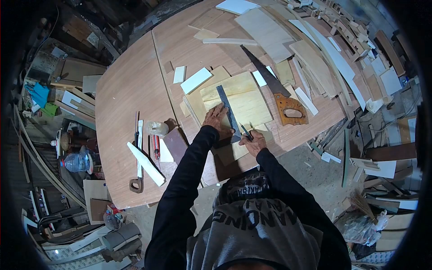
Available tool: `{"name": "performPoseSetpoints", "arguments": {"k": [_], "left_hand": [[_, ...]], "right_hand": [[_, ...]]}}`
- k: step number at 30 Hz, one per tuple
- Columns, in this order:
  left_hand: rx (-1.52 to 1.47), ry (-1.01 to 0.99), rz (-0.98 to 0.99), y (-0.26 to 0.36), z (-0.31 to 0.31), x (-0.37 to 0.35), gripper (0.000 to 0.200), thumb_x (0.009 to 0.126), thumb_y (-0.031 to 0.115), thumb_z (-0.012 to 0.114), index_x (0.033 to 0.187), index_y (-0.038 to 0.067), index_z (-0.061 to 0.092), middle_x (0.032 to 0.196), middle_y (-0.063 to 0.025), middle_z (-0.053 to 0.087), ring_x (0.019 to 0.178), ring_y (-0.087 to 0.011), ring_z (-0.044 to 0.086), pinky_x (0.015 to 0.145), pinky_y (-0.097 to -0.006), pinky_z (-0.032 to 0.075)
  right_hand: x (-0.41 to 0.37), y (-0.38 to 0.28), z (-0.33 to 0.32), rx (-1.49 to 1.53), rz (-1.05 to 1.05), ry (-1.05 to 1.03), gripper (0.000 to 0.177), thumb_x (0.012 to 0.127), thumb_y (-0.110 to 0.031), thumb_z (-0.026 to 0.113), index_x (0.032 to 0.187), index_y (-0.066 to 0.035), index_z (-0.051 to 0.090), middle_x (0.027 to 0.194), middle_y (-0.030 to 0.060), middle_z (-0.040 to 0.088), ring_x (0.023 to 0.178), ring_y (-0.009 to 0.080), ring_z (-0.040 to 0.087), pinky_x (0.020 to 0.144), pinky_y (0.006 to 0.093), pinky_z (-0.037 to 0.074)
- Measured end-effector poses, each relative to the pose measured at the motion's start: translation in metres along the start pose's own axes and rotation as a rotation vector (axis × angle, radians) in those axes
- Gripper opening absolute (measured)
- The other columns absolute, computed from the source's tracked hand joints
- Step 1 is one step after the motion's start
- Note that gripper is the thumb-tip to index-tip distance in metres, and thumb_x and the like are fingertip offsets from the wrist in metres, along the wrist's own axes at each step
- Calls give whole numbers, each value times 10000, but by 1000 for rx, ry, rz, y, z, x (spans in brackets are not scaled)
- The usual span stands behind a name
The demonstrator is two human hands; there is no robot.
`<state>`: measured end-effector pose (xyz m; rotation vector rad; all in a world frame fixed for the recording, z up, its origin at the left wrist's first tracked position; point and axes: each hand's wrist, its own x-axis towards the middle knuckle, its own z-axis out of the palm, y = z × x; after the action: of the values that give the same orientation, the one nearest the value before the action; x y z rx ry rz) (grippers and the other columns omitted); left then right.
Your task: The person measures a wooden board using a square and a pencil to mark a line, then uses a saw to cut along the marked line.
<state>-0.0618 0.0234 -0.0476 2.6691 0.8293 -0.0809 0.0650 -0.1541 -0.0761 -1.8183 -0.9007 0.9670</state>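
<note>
Palm down, your left hand (216, 118) lies spread flat on the steel ruler (227, 108), pinning it across the pale board (245, 100) on the table (130, 90). Your right hand (254, 142) pinches a pencil (245, 131), its tip just beside the ruler's near end.

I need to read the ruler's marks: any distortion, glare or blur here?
Head view: strong fisheye bows the table edges, blackens corners; soft light, no glare on the ruler; left hand and right hand with its pencil look sharp, but ruler marks are too small to read.
</note>
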Motion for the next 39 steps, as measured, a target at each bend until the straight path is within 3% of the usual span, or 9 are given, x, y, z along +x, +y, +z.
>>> {"name": "performPoseSetpoints", "arguments": {"k": [4,9,12,21,24,31,33,36,39], "left_hand": [[43,17,13,-1,2,-1,1058,574,630,762,1413,112,377,1508,-111,271,1362,-356,267,1134,-427,246],[-6,19,12,-1,2,-1,1042,587,608,765,1410,97,379,1500,-132,279,1360,-369,267,1131,-433,252],[-5,19,23,-3,3,1,1048,589,603,765,1410,84,372,1496,-139,283,1359,-371,268,1131,-430,253],[-30,21,11,3,-3,-4,1023,592,557,771,1390,43,389,1484,-156,297,1347,-379,284,1120,-435,270],[-2,52,55,-4,4,-1,1021,593,553,773,1389,40,389,1481,-161,300,1342,-382,288,1120,-436,271],[-51,30,32,-4,1,0,1032,592,573,773,1388,41,388,1479,-171,298,1349,-381,279,1127,-439,261],[-23,34,37,-1,1,-2,1041,594,580,773,1393,42,380,1480,-168,298,1358,-372,272,1135,-434,244],[-13,21,27,0,-1,-2,1048,598,591,767,1399,43,371,1480,-166,298,1364,-364,267,1141,-426,232],[-7,14,34,-1,-1,-1,1050,599,600,761,1401,46,370,1480,-163,299,1365,-359,265,1141,-422,234]], "right_hand": [[-5,-13,-6,-70,-27,2,138,800,-139,610,843,-9,593,731,58,697,753,176,664,747,295,525],[-1,-2,2,289,66,34,126,786,-136,622,776,-13,602,730,66,678,736,191,661,741,311,526],[-7,-15,-3,104,-21,17,84,829,-57,555,759,-10,544,705,89,658,702,185,654,665,294,529],[-1,-3,2,-16,-67,90,80,785,-84,586,738,-24,561,695,69,660,695,172,659,666,300,523],[-4,-8,2,271,56,20,68,782,-69,580,759,-12,550,711,82,650,685,163,659,652,281,521],[1,4,6,129,-21,50,61,805,-62,565,783,-6,556,721,86,643,669,158,662,642,271,520],[0,6,4,4,-143,76,65,815,-62,563,829,-5,590,719,80,649,667,161,663,647,286,523],[-2,-4,-4,35,-23,3,116,852,-119,609,878,-7,600,707,65,692,720,153,670,738,290,521],[-1,0,1,134,-7,12,93,828,-80,566,874,-25,626,759,78,677,724,181,656,684,325,524]]}}
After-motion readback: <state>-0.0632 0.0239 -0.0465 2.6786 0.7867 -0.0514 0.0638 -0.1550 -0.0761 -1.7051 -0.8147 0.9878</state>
